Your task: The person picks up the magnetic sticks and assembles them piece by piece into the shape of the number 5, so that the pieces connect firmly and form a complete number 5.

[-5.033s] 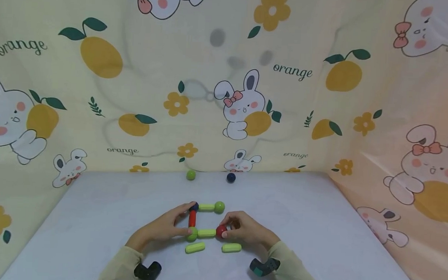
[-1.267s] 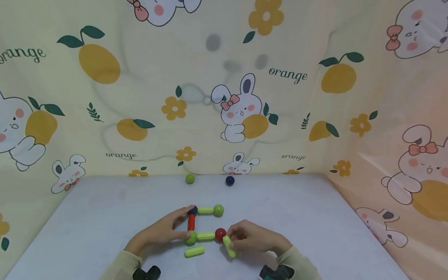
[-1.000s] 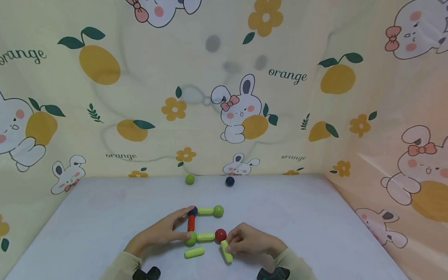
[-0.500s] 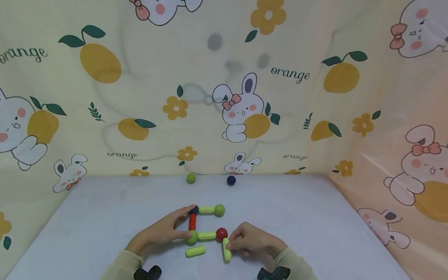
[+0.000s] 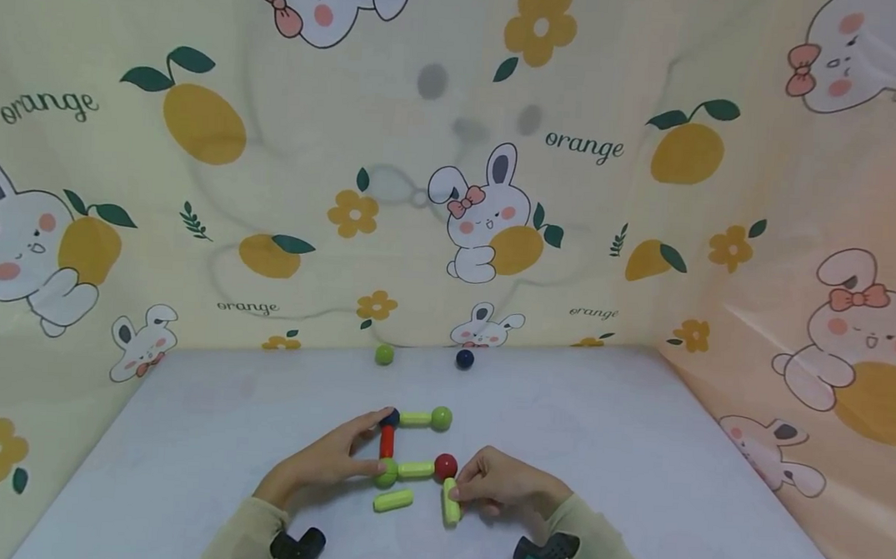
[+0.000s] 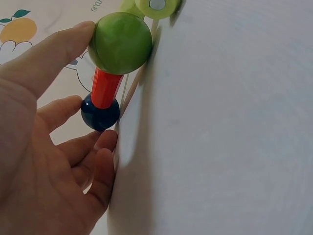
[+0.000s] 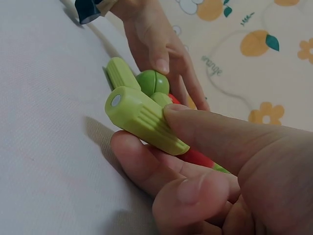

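In the head view my left hand (image 5: 329,462) spans one side of a magnetic ball-and-stick frame, pinching it with the thumb on a green ball (image 6: 122,43) and a finger on a dark blue ball (image 6: 100,112). A red magnetic stick (image 5: 387,442) joins these two balls. Yellow-green sticks run right from each, the upper to another green ball (image 5: 441,418), the lower to a red ball (image 5: 446,466). My right hand (image 5: 510,482) pinches a loose yellow-green magnetic stick (image 7: 144,120) between thumb and finger. Its far end is at the red ball's near side; contact is unclear.
Another yellow-green stick (image 5: 393,501) lies in front of the frame. A green ball (image 5: 385,355) and a dark blue ball (image 5: 464,359) sit at the back of the white table (image 5: 599,436), before a printed cloth backdrop (image 5: 289,139).
My right hand has let go of the red ball and picked up the stick lying right of centre. Over the last second that stick has turned slightly below the red ball. My left hand stays put.
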{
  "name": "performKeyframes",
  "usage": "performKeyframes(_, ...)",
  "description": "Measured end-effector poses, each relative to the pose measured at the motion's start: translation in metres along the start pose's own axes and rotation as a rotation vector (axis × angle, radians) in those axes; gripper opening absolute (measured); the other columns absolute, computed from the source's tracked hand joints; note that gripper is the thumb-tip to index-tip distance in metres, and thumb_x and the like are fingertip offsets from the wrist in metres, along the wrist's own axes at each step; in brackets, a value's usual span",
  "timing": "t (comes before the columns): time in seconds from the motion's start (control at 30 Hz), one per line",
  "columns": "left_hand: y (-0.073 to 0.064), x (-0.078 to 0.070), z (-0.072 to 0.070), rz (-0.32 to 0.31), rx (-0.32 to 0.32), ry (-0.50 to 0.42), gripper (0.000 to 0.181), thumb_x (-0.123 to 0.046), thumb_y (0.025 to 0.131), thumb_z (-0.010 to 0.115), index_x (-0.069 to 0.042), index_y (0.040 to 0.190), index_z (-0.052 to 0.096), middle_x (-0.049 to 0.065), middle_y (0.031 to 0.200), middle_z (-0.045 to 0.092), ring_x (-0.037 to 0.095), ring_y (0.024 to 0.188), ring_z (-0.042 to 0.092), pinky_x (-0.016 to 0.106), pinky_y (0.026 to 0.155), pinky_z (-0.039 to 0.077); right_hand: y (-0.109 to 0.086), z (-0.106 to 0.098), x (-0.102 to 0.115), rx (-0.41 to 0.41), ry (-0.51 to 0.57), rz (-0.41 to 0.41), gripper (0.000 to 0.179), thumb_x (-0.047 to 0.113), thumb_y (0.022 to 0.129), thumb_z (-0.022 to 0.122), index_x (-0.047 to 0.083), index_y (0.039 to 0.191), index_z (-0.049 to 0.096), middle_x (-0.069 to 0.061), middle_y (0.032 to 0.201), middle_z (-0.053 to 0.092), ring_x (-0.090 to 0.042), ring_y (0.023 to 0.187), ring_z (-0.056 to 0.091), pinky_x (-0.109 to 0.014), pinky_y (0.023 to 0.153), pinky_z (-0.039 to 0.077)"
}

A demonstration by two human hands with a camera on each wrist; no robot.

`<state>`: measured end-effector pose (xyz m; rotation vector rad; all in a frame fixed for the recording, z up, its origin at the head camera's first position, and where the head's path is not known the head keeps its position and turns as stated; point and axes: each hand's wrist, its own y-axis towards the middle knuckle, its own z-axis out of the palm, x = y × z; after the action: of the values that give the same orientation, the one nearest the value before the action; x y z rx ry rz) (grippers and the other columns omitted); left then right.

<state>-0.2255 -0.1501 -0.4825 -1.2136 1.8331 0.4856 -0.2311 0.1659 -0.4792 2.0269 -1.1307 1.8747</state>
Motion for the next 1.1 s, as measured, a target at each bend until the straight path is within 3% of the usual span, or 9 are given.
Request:
performKeyframes(0.4,-0.0031,-0.0031,-0.0001,0.006,-0.01,0.008,0.087,-0.037,0.089,0.077,-0.019,0.16,0.03,0.019,0.164,0.031,0.041,0.142,0.042,0.059,0.116,0.037,0.0019,0.0011,-0.0016,-0.025,0.001,0.008,0.027,0.018,0.095,0.07,-0.009,0.098,0.073,0.007,0.069,0.067,-0.001,0.043,0.04,-0.015,0.043,0.032)
performKeyframes(0.6,-0.0015,-0.001,0.0001,0.043,0.005,-0.019,0.086,-0.035,0.091,0.075,-0.016,0.16,0.028,0.02,0.166,0.027,0.044,0.146,0.037,0.058,0.119,0.033,0.0003,0.002,-0.0015,-0.04,-0.014,0.028,0.026,0.019,0.095,0.069,-0.006,0.096,0.075,0.005,0.066,0.066,-0.001,0.044,0.048,-0.013,0.042,0.039)
performKeyframes(0.83,-0.0011,0.0004,0.0013,0.015,0.013,-0.023,0.087,-0.038,0.09,0.076,-0.018,0.161,0.028,0.017,0.165,0.029,0.04,0.144,0.038,0.058,0.119,0.033,-0.0026,0.004,0.0013,-0.024,0.019,0.049,0.026,0.02,0.094,0.07,-0.005,0.096,0.075,0.004,0.067,0.07,-0.001,0.047,0.057,-0.014,0.044,0.044)
performKeyframes(1.1,-0.0003,-0.0011,-0.0004,0.025,0.001,-0.018,0.087,-0.036,0.09,0.076,-0.018,0.16,0.029,0.017,0.165,0.029,0.04,0.143,0.039,0.058,0.119,0.033,-0.0041,0.0065,0.0056,-0.035,0.032,0.056,0.022,0.019,0.094,0.071,-0.002,0.097,0.076,0.003,0.071,0.072,-0.003,0.049,0.061,-0.014,0.045,0.045)
